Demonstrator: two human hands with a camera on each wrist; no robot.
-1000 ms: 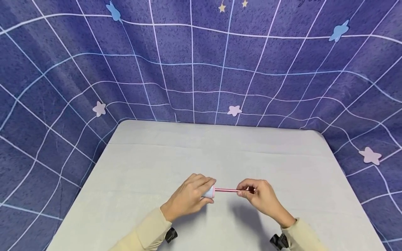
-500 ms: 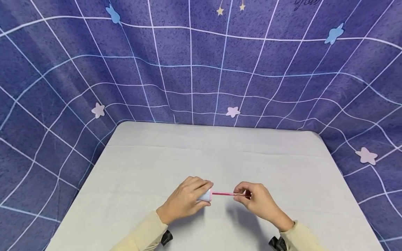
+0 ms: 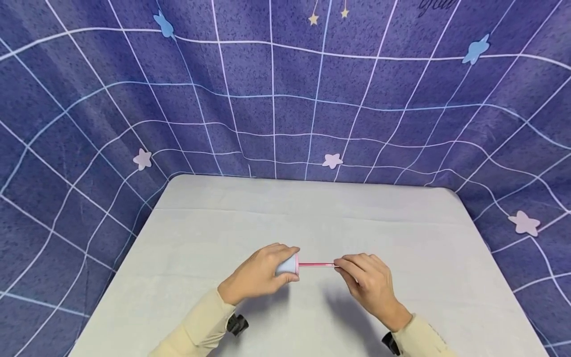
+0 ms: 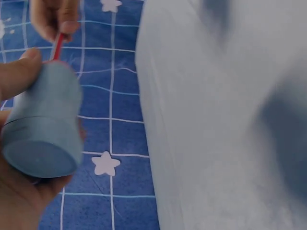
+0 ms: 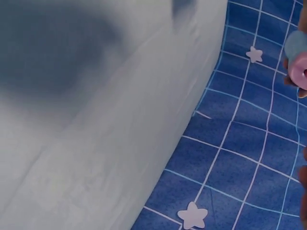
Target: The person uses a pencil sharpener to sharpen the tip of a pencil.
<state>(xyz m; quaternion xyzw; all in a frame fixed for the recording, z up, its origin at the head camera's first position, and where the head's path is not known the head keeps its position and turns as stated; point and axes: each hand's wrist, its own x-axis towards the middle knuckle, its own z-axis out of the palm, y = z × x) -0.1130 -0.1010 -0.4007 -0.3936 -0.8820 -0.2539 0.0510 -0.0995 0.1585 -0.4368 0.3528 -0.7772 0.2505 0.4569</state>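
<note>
My left hand grips a light blue, rounded pencil sharpener, which lies on its side above the table. Its pink end faces right, and in the right wrist view that pink end has a small hole in the middle. A red pencil runs level out of the hole. My right hand pinches the pencil's far end between thumb and fingers; that end is hidden inside the hand. From the left wrist, the flat base of the sharpener shows, with the thumb across its side.
Below both hands lies a table under a pale cloth, with the hands' shadows on it. A dark blue curtain with grid lines and stars hangs behind and at both sides. Black wrist cameras sit under the sleeves.
My right hand has turned about the pencil: its fingers now lie over the top instead of curling in a ring. Both hands stand slightly higher in view, with the pencil still in the sharpener.
</note>
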